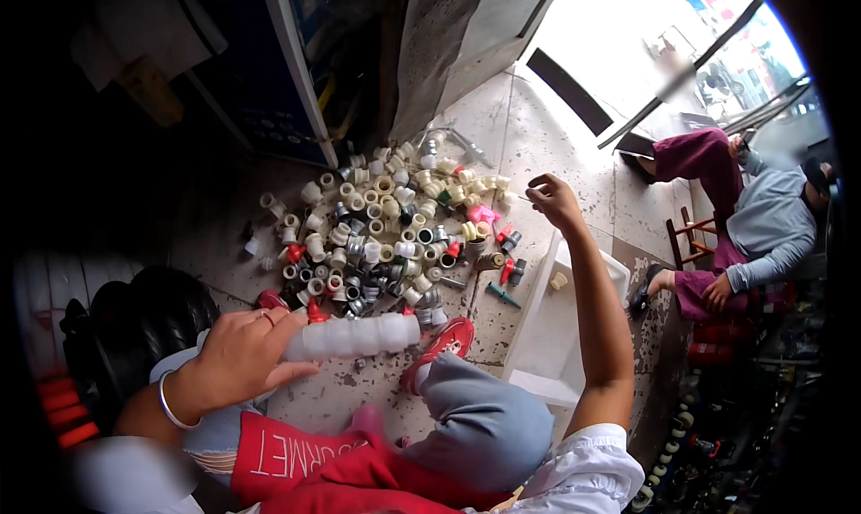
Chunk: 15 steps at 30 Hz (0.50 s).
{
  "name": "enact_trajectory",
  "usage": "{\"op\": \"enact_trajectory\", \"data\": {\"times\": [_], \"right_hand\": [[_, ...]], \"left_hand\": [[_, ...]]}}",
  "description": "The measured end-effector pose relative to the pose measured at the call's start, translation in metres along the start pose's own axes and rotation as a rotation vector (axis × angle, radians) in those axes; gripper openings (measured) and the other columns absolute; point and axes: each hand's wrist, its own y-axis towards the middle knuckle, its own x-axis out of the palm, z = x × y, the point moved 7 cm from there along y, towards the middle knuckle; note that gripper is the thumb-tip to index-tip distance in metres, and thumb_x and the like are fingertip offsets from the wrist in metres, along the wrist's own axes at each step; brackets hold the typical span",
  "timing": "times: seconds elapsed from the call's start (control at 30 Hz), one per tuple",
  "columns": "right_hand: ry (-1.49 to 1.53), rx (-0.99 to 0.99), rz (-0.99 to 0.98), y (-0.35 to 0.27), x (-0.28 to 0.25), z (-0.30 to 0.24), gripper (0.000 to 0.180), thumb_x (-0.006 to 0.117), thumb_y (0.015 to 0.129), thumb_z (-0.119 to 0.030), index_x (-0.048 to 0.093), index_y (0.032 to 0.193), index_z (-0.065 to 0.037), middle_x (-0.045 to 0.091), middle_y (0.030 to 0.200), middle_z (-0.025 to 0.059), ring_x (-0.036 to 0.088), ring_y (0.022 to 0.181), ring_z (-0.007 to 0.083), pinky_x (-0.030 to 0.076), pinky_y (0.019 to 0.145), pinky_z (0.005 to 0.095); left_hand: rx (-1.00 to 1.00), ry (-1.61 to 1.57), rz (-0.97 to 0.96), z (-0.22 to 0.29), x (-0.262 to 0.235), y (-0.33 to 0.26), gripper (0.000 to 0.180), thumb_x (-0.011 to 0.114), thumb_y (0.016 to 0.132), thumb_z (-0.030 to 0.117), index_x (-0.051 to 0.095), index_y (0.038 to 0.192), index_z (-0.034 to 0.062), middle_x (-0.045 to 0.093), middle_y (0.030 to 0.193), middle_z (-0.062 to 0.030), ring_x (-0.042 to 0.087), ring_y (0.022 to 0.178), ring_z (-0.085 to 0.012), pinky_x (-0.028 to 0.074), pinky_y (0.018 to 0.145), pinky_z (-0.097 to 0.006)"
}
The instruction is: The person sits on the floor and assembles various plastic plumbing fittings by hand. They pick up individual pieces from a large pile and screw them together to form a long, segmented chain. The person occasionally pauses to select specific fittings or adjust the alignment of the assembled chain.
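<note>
My left hand, with a ring and a white bangle, is wrapped round one end of a row of white plastic pipe fittings, joined or wrapped end to end. The row lies level above my lap, pointing right. My right hand is stretched out past the right side of a heap of pipe fittings on the floor. Its fingers are bent and slightly apart, and I see nothing held in them. A small white fitting shows just left of its fingertips. The heap mixes cream, white, grey, black and some red pieces.
A white tray with one cream fitting stands under my right forearm. My red shoe is beside the heap. At the right a seated person is near a wooden stool. A cabinet stands behind the heap.
</note>
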Motion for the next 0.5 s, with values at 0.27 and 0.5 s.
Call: {"op": "enact_trajectory", "data": {"times": [0.27, 0.5], "right_hand": [[-0.698, 0.205, -0.076, 0.119, 0.117, 0.126, 0.04, 0.053, 0.084, -0.007, 0.065, 0.119, -0.022, 0.058, 0.128, 0.0081, 0.061, 0.113, 0.029, 0.05, 0.093, 0.0422], [-0.646, 0.282, -0.077, 0.118, 0.162, 0.192, 0.037, 0.07, 0.077, -0.025, 0.059, 0.11, -0.013, 0.067, 0.113, 0.0142, 0.063, 0.107, 0.0326, 0.05, 0.088, 0.0431]], "left_hand": [[-0.078, -0.098, -0.248, -0.038, 0.019, 0.017, 0.052, 0.076, 0.076, 0.044, 0.059, 0.102, 0.0023, 0.06, 0.083, -0.0116, 0.063, 0.07, -0.0281, 0.05, 0.061, -0.035], [-0.194, -0.112, -0.294, -0.056, 0.031, 0.037, 0.055, 0.076, 0.075, 0.045, 0.059, 0.106, 0.0025, 0.063, 0.087, -0.0122, 0.064, 0.072, -0.0287, 0.05, 0.065, -0.035]]}}
